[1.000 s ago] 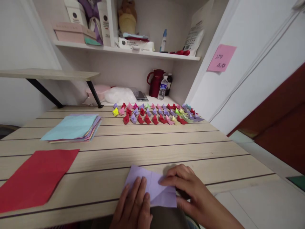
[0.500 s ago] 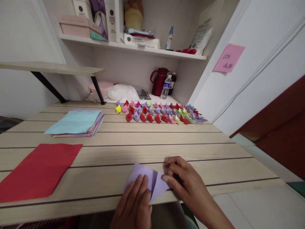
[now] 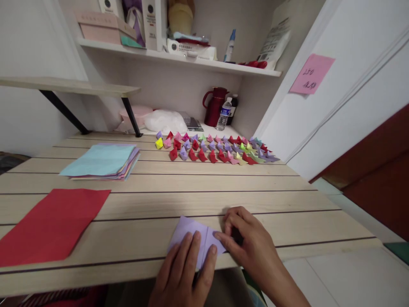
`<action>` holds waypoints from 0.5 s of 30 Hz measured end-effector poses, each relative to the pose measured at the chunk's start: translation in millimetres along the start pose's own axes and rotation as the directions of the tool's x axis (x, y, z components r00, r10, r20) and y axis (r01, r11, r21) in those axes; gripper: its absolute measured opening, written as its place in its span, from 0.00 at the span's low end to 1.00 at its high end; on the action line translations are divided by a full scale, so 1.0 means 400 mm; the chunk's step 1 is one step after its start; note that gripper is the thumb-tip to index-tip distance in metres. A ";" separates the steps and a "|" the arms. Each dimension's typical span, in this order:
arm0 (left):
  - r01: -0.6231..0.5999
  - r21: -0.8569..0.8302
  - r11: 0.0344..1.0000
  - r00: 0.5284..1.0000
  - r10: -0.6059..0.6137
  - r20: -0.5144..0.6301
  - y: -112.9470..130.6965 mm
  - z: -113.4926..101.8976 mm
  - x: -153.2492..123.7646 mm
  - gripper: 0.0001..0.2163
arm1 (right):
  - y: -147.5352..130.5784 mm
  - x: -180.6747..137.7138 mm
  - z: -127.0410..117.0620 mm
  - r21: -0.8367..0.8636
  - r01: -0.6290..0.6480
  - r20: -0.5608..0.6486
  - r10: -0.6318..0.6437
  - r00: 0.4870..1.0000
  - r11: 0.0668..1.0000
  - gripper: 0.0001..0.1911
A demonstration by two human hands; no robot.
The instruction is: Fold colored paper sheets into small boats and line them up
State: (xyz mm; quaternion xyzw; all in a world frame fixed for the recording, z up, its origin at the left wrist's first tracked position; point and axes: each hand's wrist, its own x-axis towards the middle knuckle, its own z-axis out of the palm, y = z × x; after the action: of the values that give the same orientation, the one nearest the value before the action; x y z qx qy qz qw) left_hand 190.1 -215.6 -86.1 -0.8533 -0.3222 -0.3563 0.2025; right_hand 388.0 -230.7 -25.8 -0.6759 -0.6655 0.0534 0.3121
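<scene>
A folded sheet of light purple origami paper (image 3: 188, 226) lies near the table's front edge, with a crease line between its left part and the right flap. My left hand (image 3: 187, 266) rests flat on its lower part, fingers stretched out and the thumb apart. At the paper's right corner, my right hand (image 3: 251, 238) has its thumb on the flap and its other fingers curled in. The underside of the paper is hidden.
To the left lie a red paper sheet (image 3: 54, 228) and a stack of coloured paper (image 3: 99, 161). Rows of small folded paper pieces (image 3: 212, 157) stand toward the back. Behind them are a dark red jug (image 3: 214, 108) and a water bottle (image 3: 224, 114).
The right flap has come down flatter against the rest of the purple paper. My left thumb has spread rightward onto it, and my right thumb has slid slightly left.
</scene>
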 end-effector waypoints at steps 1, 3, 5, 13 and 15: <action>0.011 -0.006 1.000 1.000 -0.011 -0.005 0.003 0.001 0.000 0.18 | 0.000 -0.002 0.001 -0.005 -0.010 -0.020 0.010 1.000 1.000 0.07; 0.041 -0.015 0.999 0.999 -0.042 -0.016 0.009 0.002 0.003 0.17 | 0.000 -0.012 0.002 -0.038 -0.012 -0.122 0.007 0.993 0.999 0.03; 0.072 -0.001 0.997 0.997 -0.072 -0.005 0.015 0.003 0.009 0.16 | 0.000 -0.027 0.001 -0.099 0.028 -0.272 -0.054 0.961 0.995 0.07; 0.046 0.062 0.997 0.999 -0.046 0.003 0.009 0.024 0.016 0.17 | -0.012 -0.067 -0.008 -0.434 0.541 0.067 -0.572 0.817 0.721 0.32; 0.021 0.078 0.997 0.998 -0.016 -0.055 -0.002 0.038 0.012 0.16 | -0.009 -0.062 -0.007 -0.476 0.575 0.122 -0.597 0.793 0.665 0.36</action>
State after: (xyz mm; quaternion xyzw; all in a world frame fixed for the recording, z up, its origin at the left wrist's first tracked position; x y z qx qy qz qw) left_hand 199.5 -204.5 -92.4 -0.8316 -0.3383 -0.3684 0.2414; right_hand 383.4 -255.3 -30.3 -0.4831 -0.8308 -0.2350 0.1454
